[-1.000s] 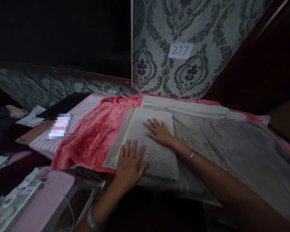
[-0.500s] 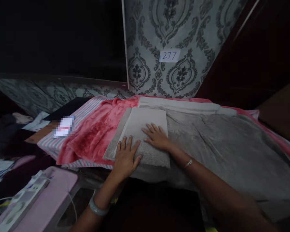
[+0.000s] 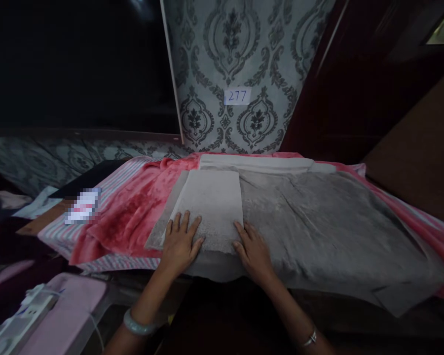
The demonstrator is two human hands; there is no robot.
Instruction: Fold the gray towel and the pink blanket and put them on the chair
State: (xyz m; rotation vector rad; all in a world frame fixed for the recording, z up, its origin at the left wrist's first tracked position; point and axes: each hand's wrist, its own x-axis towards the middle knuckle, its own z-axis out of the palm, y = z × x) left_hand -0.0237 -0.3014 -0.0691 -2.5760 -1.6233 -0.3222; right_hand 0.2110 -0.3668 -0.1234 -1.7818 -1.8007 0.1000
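Observation:
A light grey, flat, folded cloth (image 3: 215, 197) with a plush surface lies over the left part of a larger grey blanket (image 3: 318, 222). Spread on the left edge of the folded cloth is my left hand (image 3: 179, 245), its fingers apart and nothing in them. At the lower right corner my right hand (image 3: 252, 251) rests with fingers spread, partly on the cloth and partly on the grey blanket. Beneath everything is a red plush blanket (image 3: 136, 207) with a striped border. A pale folded strip (image 3: 251, 163) runs along the back.
A large dark screen (image 3: 77, 64) stands behind on the left. Patterned wallpaper bears a paper label (image 3: 237, 96) reading 277. At lower left, a power strip (image 3: 20, 318) sits on a pink lid (image 3: 74, 301). Dark red wooden panels (image 3: 340, 98) rise at the right.
My right hand has slid from the middle of the folded cloth down to its lower right corner. My left hand stays at the left edge. The camera view has shifted slightly.

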